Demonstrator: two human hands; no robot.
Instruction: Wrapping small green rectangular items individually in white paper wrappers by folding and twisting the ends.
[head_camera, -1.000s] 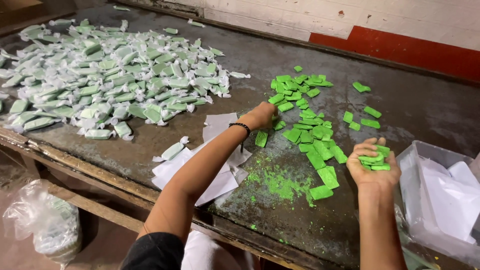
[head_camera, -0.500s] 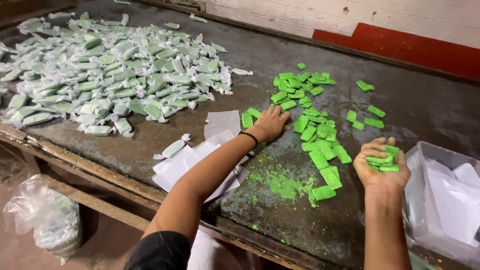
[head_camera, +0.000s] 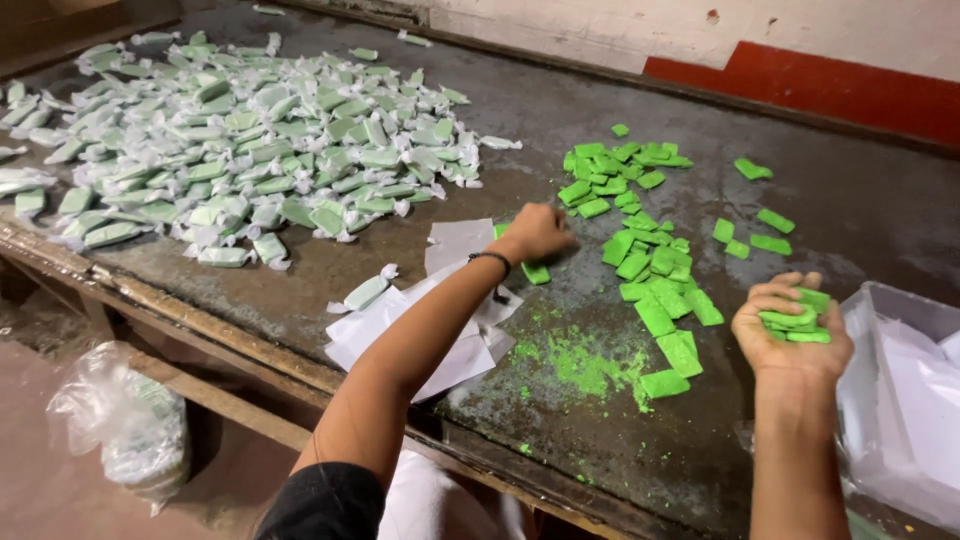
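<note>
**Asker:** Fingers first: what are they doing?

**Describer:** Fingers of the left hand (head_camera: 535, 232) are curled into a loose fist low over the dark table (head_camera: 880, 215); I cannot tell whether they hold anything. A loose green bar (head_camera: 536, 272) lies just beside that hand. The right hand (head_camera: 790, 328) is palm up, fingers cupped around a small stack of green bars (head_camera: 800, 318).

**Asker:** What has changed?

**Describer:** Over the last second the left hand has drawn back from the scattered green bars (head_camera: 640, 225) towards the white wrapper sheets (head_camera: 450, 310). The right hand's stack looks unchanged.

**Asker:** And farther out?

**Describer:** Green crumbs (head_camera: 575, 362) dust the table. A large pile of wrapped bars (head_camera: 240, 150) lies far left; a clear plastic bin (head_camera: 905, 390) sits at right.
</note>
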